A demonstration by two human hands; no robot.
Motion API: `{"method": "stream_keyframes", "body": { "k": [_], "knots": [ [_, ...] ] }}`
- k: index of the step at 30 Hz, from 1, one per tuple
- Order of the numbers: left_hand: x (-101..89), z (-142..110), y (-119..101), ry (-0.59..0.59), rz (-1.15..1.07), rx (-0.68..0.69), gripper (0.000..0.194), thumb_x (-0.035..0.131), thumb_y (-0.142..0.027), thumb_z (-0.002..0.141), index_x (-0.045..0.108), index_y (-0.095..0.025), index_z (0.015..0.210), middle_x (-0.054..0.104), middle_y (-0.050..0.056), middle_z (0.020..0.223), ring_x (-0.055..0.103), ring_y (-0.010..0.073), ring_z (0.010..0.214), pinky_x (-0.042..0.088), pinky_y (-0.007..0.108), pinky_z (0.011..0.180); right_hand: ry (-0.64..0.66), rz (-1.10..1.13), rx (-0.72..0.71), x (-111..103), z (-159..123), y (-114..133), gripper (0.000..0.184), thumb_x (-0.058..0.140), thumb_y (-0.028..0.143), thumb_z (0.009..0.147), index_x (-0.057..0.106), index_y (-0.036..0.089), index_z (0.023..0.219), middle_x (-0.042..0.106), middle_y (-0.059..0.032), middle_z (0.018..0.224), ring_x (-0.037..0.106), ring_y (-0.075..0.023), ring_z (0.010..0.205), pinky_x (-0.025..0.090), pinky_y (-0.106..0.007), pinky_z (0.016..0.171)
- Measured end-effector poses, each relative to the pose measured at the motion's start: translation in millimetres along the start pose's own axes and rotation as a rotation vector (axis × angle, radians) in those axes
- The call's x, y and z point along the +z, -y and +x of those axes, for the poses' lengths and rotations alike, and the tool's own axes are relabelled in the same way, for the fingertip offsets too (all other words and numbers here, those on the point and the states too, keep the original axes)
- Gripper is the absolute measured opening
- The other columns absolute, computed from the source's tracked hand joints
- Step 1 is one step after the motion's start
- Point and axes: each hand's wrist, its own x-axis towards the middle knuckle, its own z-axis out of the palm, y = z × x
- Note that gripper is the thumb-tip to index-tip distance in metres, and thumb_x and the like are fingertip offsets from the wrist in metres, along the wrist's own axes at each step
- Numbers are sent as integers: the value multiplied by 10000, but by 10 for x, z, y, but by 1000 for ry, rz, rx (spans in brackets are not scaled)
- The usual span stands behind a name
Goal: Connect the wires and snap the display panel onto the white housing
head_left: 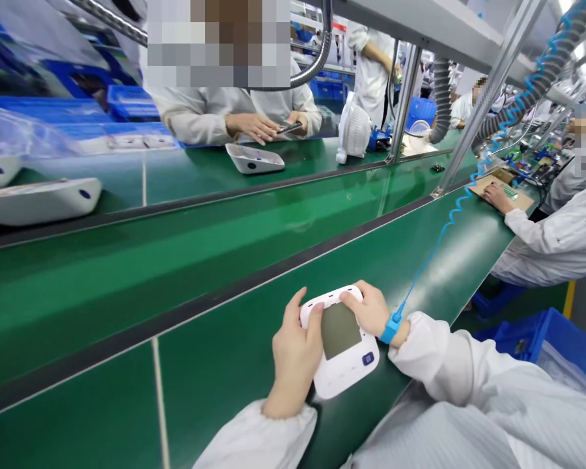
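Between my two hands is a white handheld device (344, 381) with rounded corners, a large grey-green screen (340, 331) and one dark blue button near a corner. It is tilted, just over the green bench near its front edge. My left hand (297, 348) grips its left side, thumb on the front by the screen. At the top right corner, my right hand (371, 309) holds it with the thumb pressed near the screen's upper edge. A blue wrist strap (393, 326) with a coiled cord is around my right wrist. The device's back is hidden.
A green conveyor belt (254, 225) runs beyond my bench. Across it a co-worker's hands (258, 127) hold a small part above a white housing (254, 159). More white housings (43, 198) lie far left. A white fan (354, 130) stands opposite; a blue bin (549, 335) is at right.
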Motion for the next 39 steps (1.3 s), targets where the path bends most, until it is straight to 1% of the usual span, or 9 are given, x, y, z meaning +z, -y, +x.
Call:
{"method": "stream_keyframes", "body": {
  "k": [5, 8, 11, 15, 18, 20, 22, 31, 39],
  "knots": [
    [-51, 178, -64, 36, 109, 66, 636, 367, -563, 944, 498, -162, 1419, 733, 114, 947, 694, 303, 803, 525, 393, 709, 49, -202, -12, -126, 62, 118, 350, 548, 520, 949, 609, 182, 877, 697, -37, 865, 641, -168, 794, 430, -263, 688],
    [-63, 219, -95, 10, 290, 306, 698, 367, -576, 946, 458, -86, 1436, 708, 194, 1114, 680, 366, 982, 525, 467, 826, 98, -513, 25, -344, 42, 282, 479, 470, 611, 962, 640, 166, 914, 721, -95, 885, 680, -231, 829, 445, -303, 691],
    [-24, 48, 29, 41, 466, 613, 916, 545, -677, 829, 393, -33, 1463, 560, 282, 1360, 559, 430, 1223, 446, 557, 1009, 178, -810, 13, -586, -101, 434, 605, 372, 662, 974, 689, 150, 914, 732, -148, 885, 706, -297, 849, 475, -352, 693],
    [49, -226, 299, 154, 529, 684, 1154, 732, -663, 652, 248, -109, 1541, 335, 273, 1549, 385, 478, 1374, 368, 620, 1076, 240, -1041, -104, -755, -280, 576, 618, 432, 668, 949, 720, 122, 908, 728, -187, 901, 707, -330, 904, 515, -399, 750],
    [34, -238, 348, 227, 468, 649, 1094, 755, -596, 655, 275, -125, 1518, 360, 243, 1533, 364, 435, 1390, 403, 577, 1055, 284, -1003, -555, -693, -207, 628, 653, 599, 653, 874, 643, 106, 1228, 654, -219, 1255, 558, -364, 1265, 466, -467, 987],
    [2, -197, 314, 266, 422, 627, 992, 773, -579, 637, 387, -154, 1447, 441, 217, 1461, 409, 419, 1346, 431, 569, 1019, 480, -894, -861, -593, -79, 612, 746, 644, 639, 851, 529, 149, 1402, 528, -189, 1458, 371, -348, 1444, 345, -506, 1133],
    [-19, -170, 279, 275, 376, 623, 936, 785, -584, 618, 452, -171, 1390, 493, 199, 1391, 441, 410, 1310, 412, 588, 1036, 668, -813, -998, -493, 46, 557, 761, 652, 611, 855, 469, 196, 1465, 451, -164, 1534, 284, -344, 1493, 251, -558, 1183],
    [90, -176, 387, 241, 264, 645, 1162, 847, -656, 506, 395, -162, 1455, 458, 211, 1455, 403, 426, 1351, 290, 647, 1131, 684, -728, -991, -366, 89, 375, 771, 677, 562, 853, 428, 244, 1509, 373, -164, 1584, 258, -380, 1496, 181, -640, 1181],
    [45, -169, 300, 208, 243, 695, 943, 781, -499, 610, 437, -153, 1417, 505, 199, 1414, 449, 415, 1329, 357, 593, 1111, 749, -735, -930, -360, 206, 482, 783, 704, 565, 827, 445, 261, 1500, 385, -155, 1578, 356, -367, 1455, 248, -596, 1164]
  ]
}}
